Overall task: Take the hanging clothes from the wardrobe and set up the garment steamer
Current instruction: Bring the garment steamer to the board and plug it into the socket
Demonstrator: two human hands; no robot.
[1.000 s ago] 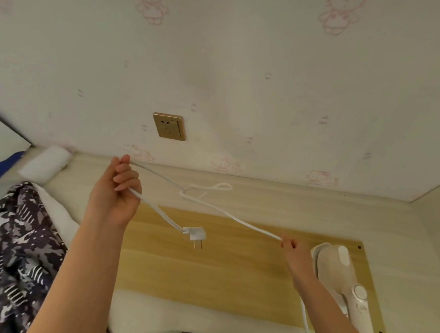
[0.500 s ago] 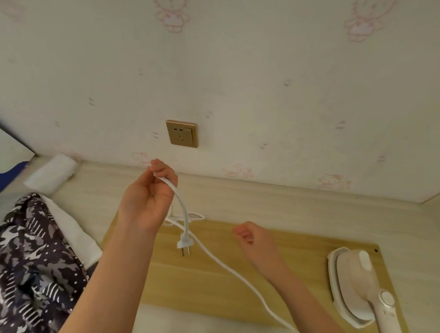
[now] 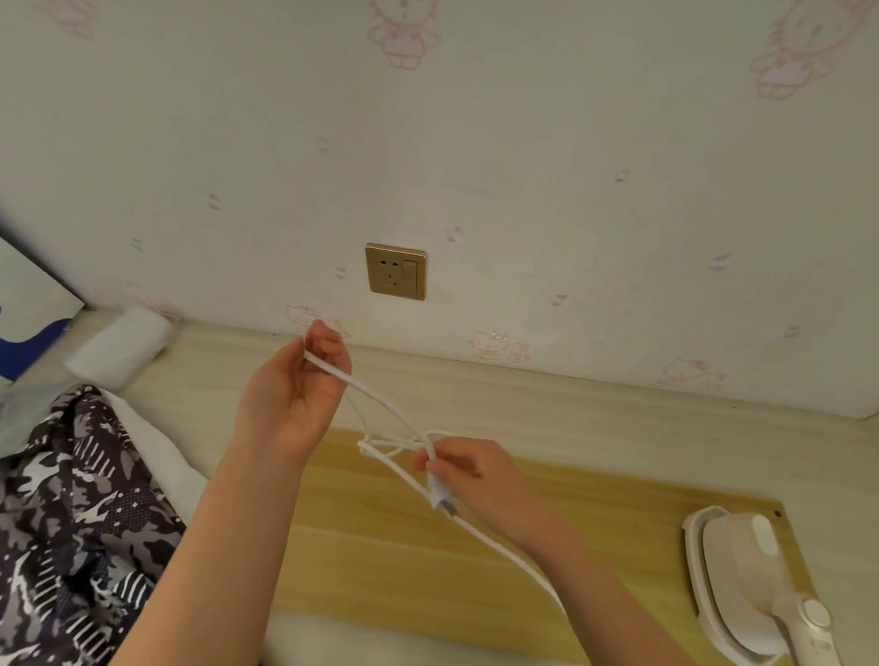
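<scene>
A dark camouflage-print garment (image 3: 56, 515) lies crumpled at the left. Below the brass-coloured wall socket (image 3: 395, 272), the left hand (image 3: 289, 401) pinches the smooth white cord (image 3: 386, 408) between thumb and curled fingers, and the right hand (image 3: 475, 476) pinches it just above the plug (image 3: 442, 500). The glossy white garment steamer (image 3: 751, 583) lies on the pale wooden board (image 3: 362, 559), far right

We see only bare skin on this person — the left forearm (image 3: 208, 550) and right forearm (image 3: 616, 611) run uncovered from the bottom edge up to the wrists. The left hand (image 3: 289, 406) and right hand (image 3: 475, 476) are bare as well — fingers included.
</scene>
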